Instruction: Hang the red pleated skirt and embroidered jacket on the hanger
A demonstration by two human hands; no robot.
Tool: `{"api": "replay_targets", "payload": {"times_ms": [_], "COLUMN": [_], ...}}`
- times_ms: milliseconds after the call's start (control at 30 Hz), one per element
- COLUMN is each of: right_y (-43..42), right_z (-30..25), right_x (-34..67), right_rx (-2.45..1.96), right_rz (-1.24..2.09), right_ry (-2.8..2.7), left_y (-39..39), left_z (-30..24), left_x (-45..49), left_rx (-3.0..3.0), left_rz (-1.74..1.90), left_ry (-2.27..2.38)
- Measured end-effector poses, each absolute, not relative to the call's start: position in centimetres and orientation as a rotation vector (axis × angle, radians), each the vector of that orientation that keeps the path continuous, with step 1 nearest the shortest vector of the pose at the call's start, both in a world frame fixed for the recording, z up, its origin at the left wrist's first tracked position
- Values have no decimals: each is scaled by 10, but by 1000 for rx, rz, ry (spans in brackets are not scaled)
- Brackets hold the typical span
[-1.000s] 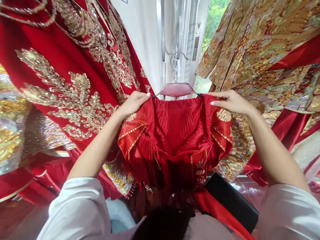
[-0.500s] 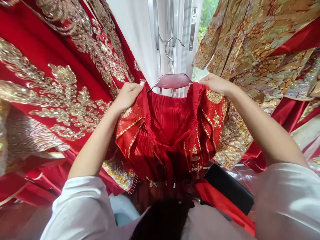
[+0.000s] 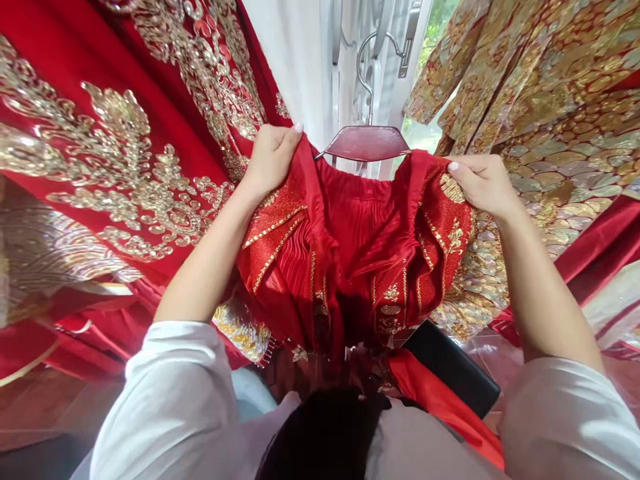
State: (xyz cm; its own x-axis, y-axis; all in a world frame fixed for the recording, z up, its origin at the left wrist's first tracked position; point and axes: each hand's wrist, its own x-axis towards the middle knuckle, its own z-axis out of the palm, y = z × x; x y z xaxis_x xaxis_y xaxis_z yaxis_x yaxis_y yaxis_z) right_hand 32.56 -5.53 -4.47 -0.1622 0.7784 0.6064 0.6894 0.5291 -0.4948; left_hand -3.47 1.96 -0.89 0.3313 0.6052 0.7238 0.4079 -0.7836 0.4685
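Observation:
A red pleated skirt (image 3: 350,247) with gold embroidered panels hangs from a dark red hanger (image 3: 367,141) with a metal hook. My left hand (image 3: 270,160) is closed on the skirt's waistband at its left end. My right hand (image 3: 483,181) pinches the waistband at its right end, over a gold emblem. Both arms reach up in white sleeves, and the skirt's waist is stretched wide between the hands.
A red garment with heavy gold embroidery (image 3: 110,153) hangs close on the left. A gold brocade garment (image 3: 545,100) hangs on the right. Behind the hanger is a white window frame (image 3: 345,60) with greenery outside. A black flat object (image 3: 453,367) lies below the skirt.
Both hands lifted the skirt and hanger higher. My right hand slid back out to the right end of the waistband, spreading the waist wider.

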Motion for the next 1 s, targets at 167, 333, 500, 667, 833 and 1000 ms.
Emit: {"api": "replay_targets", "payload": {"times_ms": [167,333,500,667,833,1000], "right_y": [-64,-71,-65,-56,-66,-78], "right_z": [-60,-51,-22,-26,-35,-34], "right_x": [326,327,310,297,290,289], "right_rx": [-1140,-1211,-1183,-1230,-1243,-1232], "right_rz": [-7,-70,-16,-72,-164,-288], "right_ry": [-1796,-1856,-1991,-1904,-1885,-1994], "left_y": [16,-12,-20,-11,-11,-11], "left_z": [-3,-10,-25,-31,-30,-30], "left_x": [-35,-50,-56,-55,-55,-56], "left_rx": [2274,2522,2608,2477,2385,2410], "left_rz": [884,990,1058,1392,1471,1143], "left_ry": [984,1065,1013,1035,1049,1001]}}
